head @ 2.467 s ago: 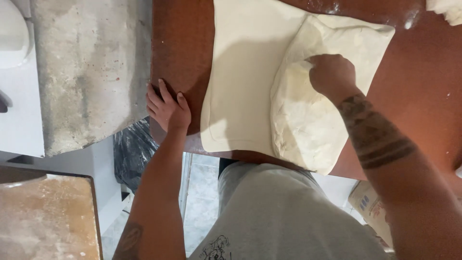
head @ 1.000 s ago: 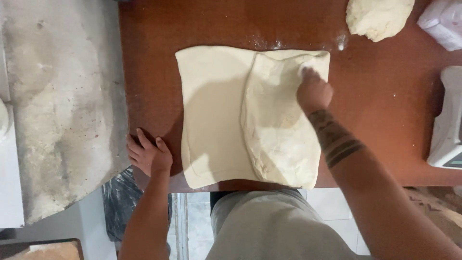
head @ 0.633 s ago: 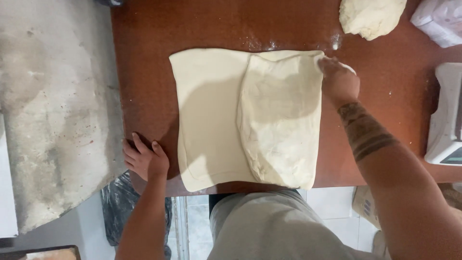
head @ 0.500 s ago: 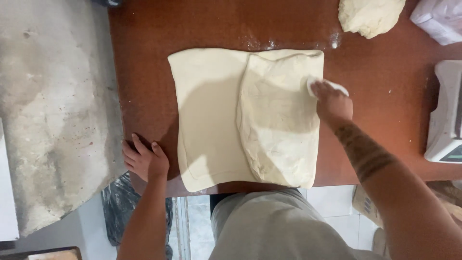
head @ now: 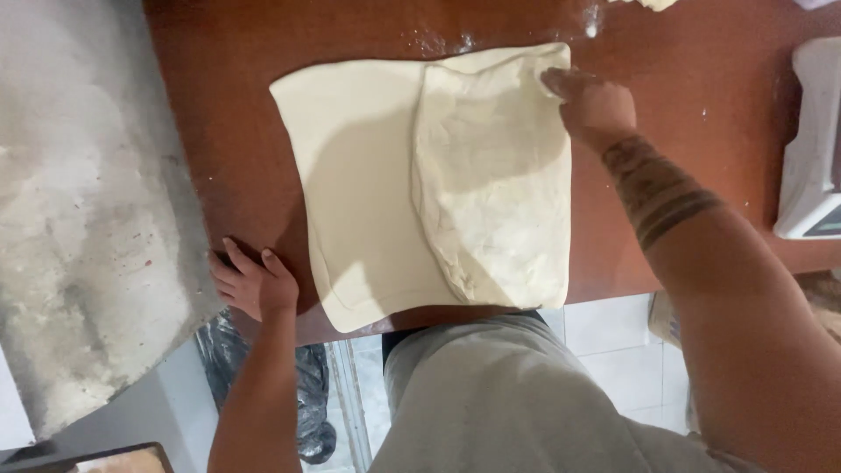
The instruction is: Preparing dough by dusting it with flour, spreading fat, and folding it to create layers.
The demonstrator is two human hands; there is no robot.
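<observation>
On the reddish-brown counter [head: 228,158] a pale sheet of dough [head: 359,201] lies flat, with a rougher folded layer [head: 495,175] covering its right half. Left of the sheet runs a grey, flour-dusted slab [head: 79,210]; right of it, at the counter's edge, stands a white scale [head: 810,158]; beyond its far edge lie specks of flour [head: 434,41]. Nothing stands between either hand and the sheet.

The sheet is roughly square, its near edge reaching the counter's front edge; the folded layer's long axis runs from the far edge toward the person.

The right hand [head: 591,105] rests on the far right corner of the folded layer, fingers [head: 561,81] loosely together and pressing down, gripping nothing. The left hand [head: 254,282] lies flat on the counter just left of the sheet's near corner, fingers spread and empty.

Against half a second ago, the right hand has moved slightly toward that far corner, the left hand has stayed put, and the view has closed in.
</observation>
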